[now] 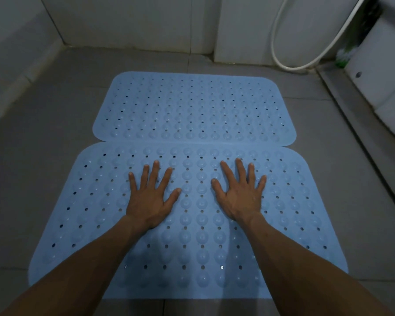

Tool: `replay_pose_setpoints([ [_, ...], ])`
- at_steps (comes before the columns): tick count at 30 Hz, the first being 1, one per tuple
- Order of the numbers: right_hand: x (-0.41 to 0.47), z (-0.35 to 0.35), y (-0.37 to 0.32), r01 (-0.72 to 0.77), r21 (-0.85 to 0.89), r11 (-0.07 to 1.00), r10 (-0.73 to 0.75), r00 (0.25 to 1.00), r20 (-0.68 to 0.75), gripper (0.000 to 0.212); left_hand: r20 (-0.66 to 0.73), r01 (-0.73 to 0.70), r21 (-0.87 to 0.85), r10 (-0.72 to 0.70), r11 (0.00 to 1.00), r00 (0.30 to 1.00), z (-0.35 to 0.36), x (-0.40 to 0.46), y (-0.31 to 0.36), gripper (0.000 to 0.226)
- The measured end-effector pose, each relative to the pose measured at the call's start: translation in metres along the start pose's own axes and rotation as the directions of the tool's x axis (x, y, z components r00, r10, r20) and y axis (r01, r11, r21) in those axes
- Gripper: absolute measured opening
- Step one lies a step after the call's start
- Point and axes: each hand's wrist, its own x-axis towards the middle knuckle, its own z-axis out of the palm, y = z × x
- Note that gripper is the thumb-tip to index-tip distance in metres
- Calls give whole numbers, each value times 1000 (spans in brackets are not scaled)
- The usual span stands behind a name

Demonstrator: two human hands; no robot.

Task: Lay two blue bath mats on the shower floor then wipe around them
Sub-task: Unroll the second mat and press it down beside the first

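Blue near mat [192,224] flat under both hands' splayed fingers [155,172]; seemingly pressing.

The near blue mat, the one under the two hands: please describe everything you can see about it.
The near mat is pale blue, rectangular with rounded corners, and looks like soft rubber or plastic. Rows of round bumps alternate with small drain holes. It lies flat on the grey tiled floor. Its far edge meets the far mat, seemingly touching. The left hand and right hand press on it, fingers spread flat.
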Motion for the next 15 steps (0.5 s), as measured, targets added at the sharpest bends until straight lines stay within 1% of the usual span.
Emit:
replay_pose_setpoints([
  [4,0,1,0,-8,-30,1000,8,1000,2,72,39,17,25,-18,1000,999,-5,-1,3,75],
  [7,2,0,-2,-10,-63,998,11,1000,17,72,110,31,32,-34,999,993,-9,0,5,76],
  [8,2,1,-3,-8,-76,997,9,1000,20,72,124,32,15,-34,999,992,-10,0,3,76],
  [10,1,1,-6,-12,-88,996,10,1000,-15,73,148,-17,-42,23,999,989,-13,2,-3,71],
  [12,-2,-2,-17,24,-86,996,-29,998,-56,74,170,-61,-144,85,988,982,-19,0,-19,67],
  [13,-4,-4,-26,38,-68,997,-42,997,-66,73,143,-78,-162,101,984,985,-22,-1,-29,67],
  [15,-3,-8,-49,58,-26,998,-59,996,-71,70,43,-61,-134,68,989,997,-28,5,-49,66],
])
